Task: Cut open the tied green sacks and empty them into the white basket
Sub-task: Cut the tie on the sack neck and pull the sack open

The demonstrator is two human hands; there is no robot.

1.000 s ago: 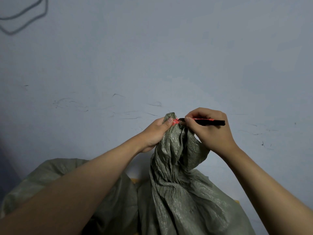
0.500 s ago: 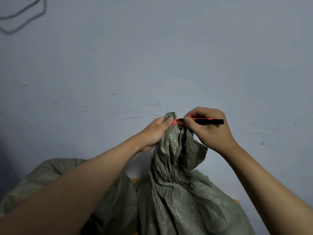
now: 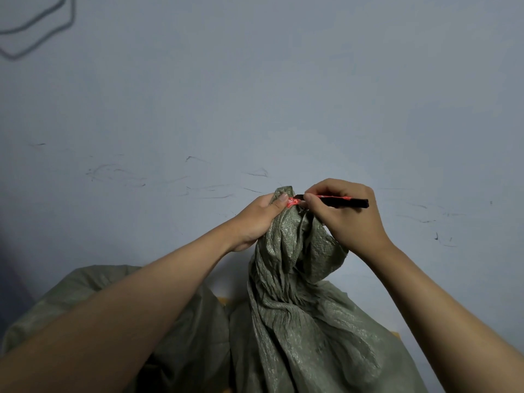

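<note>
A green woven sack stands upright in front of me, its neck gathered and bound by a red tie. My left hand grips the neck just below the tie, thumb pressed beside it. My right hand holds a black and red cutter level, its tip against the right side of the tie. A second green sack lies lower left, partly behind my left forearm. The white basket is not in view.
A pale blue-grey wall with dark scuff marks fills the background close behind the sacks. A dark cable hangs at the upper left. A bit of yellow-brown surface shows between the two sacks.
Nearly nothing differs: both hands hold their places at the sack's neck, and the cutter stays pressed against the red tie with only a slight shift.
</note>
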